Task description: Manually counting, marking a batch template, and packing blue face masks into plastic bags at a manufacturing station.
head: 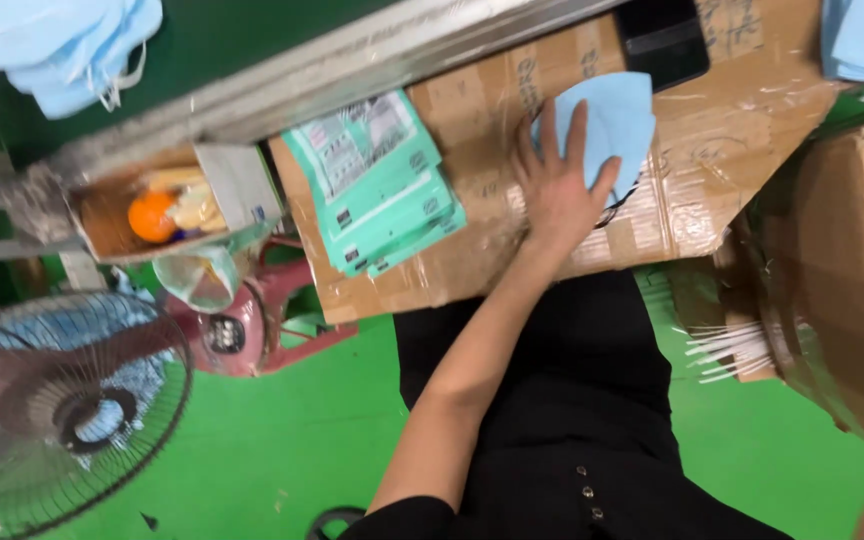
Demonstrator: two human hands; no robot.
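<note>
Mask (607, 120), pale blue and folded flat, sat on the taped cardboard worktop (692, 190) right under my left hand (552, 190), fingers spread flat across its near-left edge, nothing gripped. It fanned up and right from my fingertips. Only my right forearm's edge showed, hand hidden. Further left lay teal packets (382, 180).

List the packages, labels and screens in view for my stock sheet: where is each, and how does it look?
Flat packets: fanned stack left of the left hand, teal with white printed panels.
Dark screen device: top edge, black rectangle.
Cardboard box: right side, brown, open.
Small carton: left, holding an orange ball.
</note>
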